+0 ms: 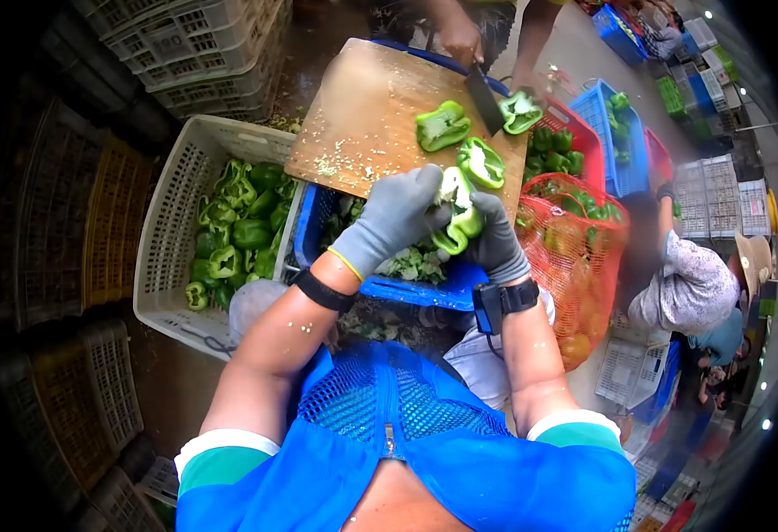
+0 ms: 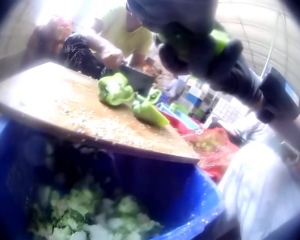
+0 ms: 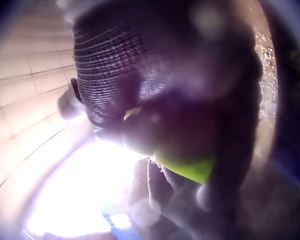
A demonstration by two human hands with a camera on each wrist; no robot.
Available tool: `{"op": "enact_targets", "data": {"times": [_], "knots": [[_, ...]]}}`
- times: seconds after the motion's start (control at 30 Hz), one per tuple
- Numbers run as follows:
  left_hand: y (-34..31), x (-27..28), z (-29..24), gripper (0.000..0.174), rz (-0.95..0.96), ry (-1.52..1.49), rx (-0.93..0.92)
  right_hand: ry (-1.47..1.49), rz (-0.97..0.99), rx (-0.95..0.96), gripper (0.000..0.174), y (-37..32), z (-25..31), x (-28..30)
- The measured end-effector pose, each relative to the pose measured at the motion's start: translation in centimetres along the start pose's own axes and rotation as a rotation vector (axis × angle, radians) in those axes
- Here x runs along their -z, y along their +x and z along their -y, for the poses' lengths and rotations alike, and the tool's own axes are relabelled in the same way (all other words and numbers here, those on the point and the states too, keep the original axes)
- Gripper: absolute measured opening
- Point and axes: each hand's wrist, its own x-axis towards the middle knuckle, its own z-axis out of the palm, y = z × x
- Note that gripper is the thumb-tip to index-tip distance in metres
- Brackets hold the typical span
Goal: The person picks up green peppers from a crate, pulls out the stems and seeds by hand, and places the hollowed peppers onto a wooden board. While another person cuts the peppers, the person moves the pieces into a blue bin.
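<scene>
Both grey-gloved hands meet at a cut green pepper (image 1: pixel 460 222) over the near edge of the wooden cutting board (image 1: pixel 353 115). The left hand (image 1: pixel 398 217) pinches at its pale core with thumb and fingers. On the other side the right hand (image 1: pixel 498 239) grips the pepper's green wall. Dark gloved fingers round a bright green piece (image 3: pixel 187 169) fill the right wrist view. Two pepper halves (image 1: pixel 443 126) (image 1: pixel 481 163) lie on the board, cut faces up. Beneath its edge, a blue bin (image 2: pixel 190 220) contains pale green scraps (image 2: pixel 80 215).
Across the board, another person's hand (image 1: pixel 460 40) holds a knife (image 1: pixel 484 99) beside a pepper (image 1: pixel 521 113). A white crate (image 1: pixel 167 213) of cut peppers stands left; a red mesh bag (image 1: pixel 575 275) and a red crate (image 1: pixel 584 124) stand right. Stacked crates (image 1: pixel 185 44) rise at upper left.
</scene>
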Motion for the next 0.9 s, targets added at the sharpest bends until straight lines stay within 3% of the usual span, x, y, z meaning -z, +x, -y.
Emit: {"op": "enact_targets", "data": {"times": [0.03, 0.17, 0.2, 0.3, 0.33, 0.43, 0.47, 0.5, 0.53, 0.6, 0.63, 0.67, 0.7, 0.77, 0.8, 0.83, 0.9], "knots": [[-0.1, 0.1, 0.0, 0.031, 0.007, 0.0, 0.025, -0.011, -0.02, 0.003, 0.05, -0.1, -0.2, 0.4], [-0.4, 0.0, 0.5, 0.031, -0.036, -0.631, 0.3, 0.012, -0.023, -0.017, 0.065, -1.2, -1.0, 2.8], [-0.5, 0.3, 0.6, 0.029, 0.011, -0.94, 0.47, 0.047, -0.01, -0.007, 0.067, -1.4, -1.3, 3.3], [-0.3, 1.9, 0.0, 0.028, 0.086, -0.979, 0.593, 0.007, -0.069, 0.069, 0.073, -1.1, -1.7, 4.1], [-0.1, 1.9, 0.3, 0.029, 0.029, -0.997, 0.574, 0.014, -0.042, 0.084, 0.074, -0.8, -1.5, 4.2], [0.3, 4.8, 2.2, 0.032, -0.253, -1.572, 0.916, 0.13, 0.166, 0.098, 0.08, 0.1, 0.3, 4.0], [0.1, 5.6, 3.2, 0.033, -0.301, -1.54, 0.88, 0.16, 0.194, 0.142, 0.078, 0.6, 1.1, 4.7], [-0.1, 6.9, 4.1, 0.032, -0.155, -1.33, 0.82, 0.133, 0.183, 0.247, 0.069, 1.3, 1.8, 5.2], [-0.4, 6.0, 4.8, 0.033, -0.047, -0.984, 0.541, 0.107, 0.053, 0.3, 0.064, 2.5, 2.6, 5.1], [-1.1, 4.2, 4.3, 0.042, 0.343, -0.637, 0.562, 0.011, -0.136, 0.339, 0.056, 4.9, 4.0, 2.8], [-0.9, 4.7, 2.2, 0.042, 0.586, -0.41, 0.53, -0.046, 0.02, 0.32, 0.06, 5.6, 3.7, -0.2], [-1.1, 4.0, 1.2, 0.053, 0.718, -0.175, 0.342, -0.196, 0.004, 0.324, 0.067, 7.0, 3.3, -1.9], [-2.5, 2.7, 1.5, 0.063, 0.585, -0.118, 0.105, -0.343, -0.013, 0.327, 0.075, 8.2, 3.2, -2.6], [-2.1, 2.6, 1.0, 0.061, 0.749, 0.008, 0.209, -1.132, -0.389, 0.154, 0.078, 11.4, 4.8, -1.1], [-1.3, 3.0, 0.7, 0.049, 0.834, 0.098, 0.257, -1.567, -0.648, 0.078, 0.076, 13.7, 5.3, 0.8], [-0.9, 3.1, 0.7, 0.046, 0.8, 0.132, 0.262, -1.998, -0.904, -0.006, 0.073, 15.6, 4.9, 3.5], [-1.0, 3.7, 1.1, 0.041, 0.724, 0.215, 0.328, -2.404, -0.998, 0.307, 0.068, 17.4, 2.1, 7.9]]}}
